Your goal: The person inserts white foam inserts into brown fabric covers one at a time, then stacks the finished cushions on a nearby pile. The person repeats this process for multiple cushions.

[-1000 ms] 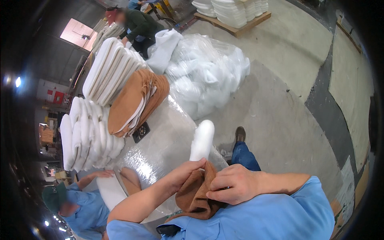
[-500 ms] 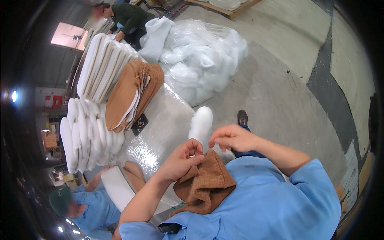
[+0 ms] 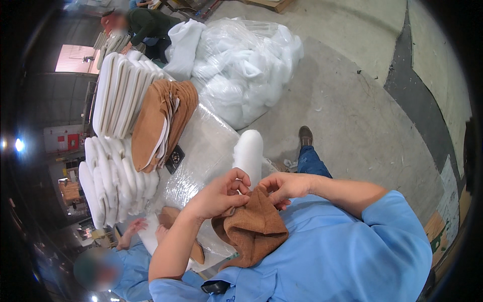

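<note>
The left hand (image 3: 221,196) pinches the top edge of a brown, woven, floppy cloth piece (image 3: 254,229) between thumb and fingers, and the right hand (image 3: 287,189) pinches the same edge just beside it. The cloth hangs down in folds in front of the blue shirt (image 3: 347,241), near the near end of the bench (image 3: 206,151), which has a shiny, clear plastic cover. The fingertips are partly hidden, so I can't be sure how tight the pinch is. If it is loose, the soft cloth could slip out, or a fold could get caught and bunch up. A long, white, fluffy pad with a round end (image 3: 249,153) lies by the bench's right edge, just past the hands; a bump from a knuckle could push it off onto the grey floor (image 3: 342,126). The right arm has more room, out on the right. The left side is tighter: a co-worker's hand (image 3: 133,226) is there, and farther off a leaning stack of brown cloth pads (image 3: 156,121) stands by a small black box (image 3: 175,159). A wide elbow swing that way could bump someone.
</note>
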The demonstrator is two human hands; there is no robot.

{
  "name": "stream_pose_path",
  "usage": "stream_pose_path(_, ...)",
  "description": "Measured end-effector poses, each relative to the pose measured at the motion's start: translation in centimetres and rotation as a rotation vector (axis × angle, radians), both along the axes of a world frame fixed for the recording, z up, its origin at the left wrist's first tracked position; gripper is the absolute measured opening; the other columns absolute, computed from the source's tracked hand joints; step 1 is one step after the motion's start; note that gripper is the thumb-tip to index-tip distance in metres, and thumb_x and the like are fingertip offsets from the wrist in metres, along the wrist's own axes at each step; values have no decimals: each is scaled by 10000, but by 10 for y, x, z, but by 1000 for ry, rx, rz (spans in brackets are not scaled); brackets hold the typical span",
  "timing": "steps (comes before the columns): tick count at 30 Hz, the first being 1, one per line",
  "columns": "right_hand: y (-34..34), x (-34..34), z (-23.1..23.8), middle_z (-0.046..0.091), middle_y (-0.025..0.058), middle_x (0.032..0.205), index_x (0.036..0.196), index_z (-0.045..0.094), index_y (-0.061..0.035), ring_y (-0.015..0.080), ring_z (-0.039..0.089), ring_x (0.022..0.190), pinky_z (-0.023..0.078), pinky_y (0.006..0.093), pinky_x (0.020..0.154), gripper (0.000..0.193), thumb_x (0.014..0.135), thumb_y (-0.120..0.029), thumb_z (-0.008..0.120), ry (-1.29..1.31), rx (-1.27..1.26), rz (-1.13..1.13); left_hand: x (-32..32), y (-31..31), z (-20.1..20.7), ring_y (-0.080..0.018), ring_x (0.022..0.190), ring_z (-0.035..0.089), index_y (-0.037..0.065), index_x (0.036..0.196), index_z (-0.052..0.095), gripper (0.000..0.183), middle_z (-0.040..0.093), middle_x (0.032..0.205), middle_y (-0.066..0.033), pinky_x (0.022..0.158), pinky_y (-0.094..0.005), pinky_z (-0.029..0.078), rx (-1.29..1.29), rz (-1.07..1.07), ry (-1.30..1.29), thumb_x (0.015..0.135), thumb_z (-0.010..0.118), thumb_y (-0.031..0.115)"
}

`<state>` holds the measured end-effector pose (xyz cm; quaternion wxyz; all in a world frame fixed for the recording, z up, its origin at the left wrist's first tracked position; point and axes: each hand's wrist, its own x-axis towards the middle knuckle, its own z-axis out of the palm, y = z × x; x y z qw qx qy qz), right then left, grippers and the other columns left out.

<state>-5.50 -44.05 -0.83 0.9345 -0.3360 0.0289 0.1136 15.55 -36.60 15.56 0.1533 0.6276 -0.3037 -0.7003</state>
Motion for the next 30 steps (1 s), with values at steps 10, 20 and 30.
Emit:
stream_pose_path(10,29,-14,20,653,101,742,876,570,-42,248,667,631,505,362,556,232,881,-118,790,1,-1083,-685,-1,2,-24,-40,718,547,35,996,687,210,645,855,32,607,-205,453,412,39,29,1055,678,236)
stream_pose_path(20,-11,-25,24,681,61,858,1158,663,-64,187,653,821,518,354,729,336,881,-182,812,-30,-664,-219,-22,-2,1,-348,868,696,17,1063,653,157,707,918,-164,808,-412,541,-407,-572,-467,927,703,77)
stream_pose_path(30,-14,-20,2,628,-6,803,887,574,-57,100,559,741,468,309,661,179,919,-109,742,-30,-558,-212,-18,4,-12,-93,764,612,40,1007,648,123,646,830,-11,678,-252,495,-55,-111,-63,990,713,142)
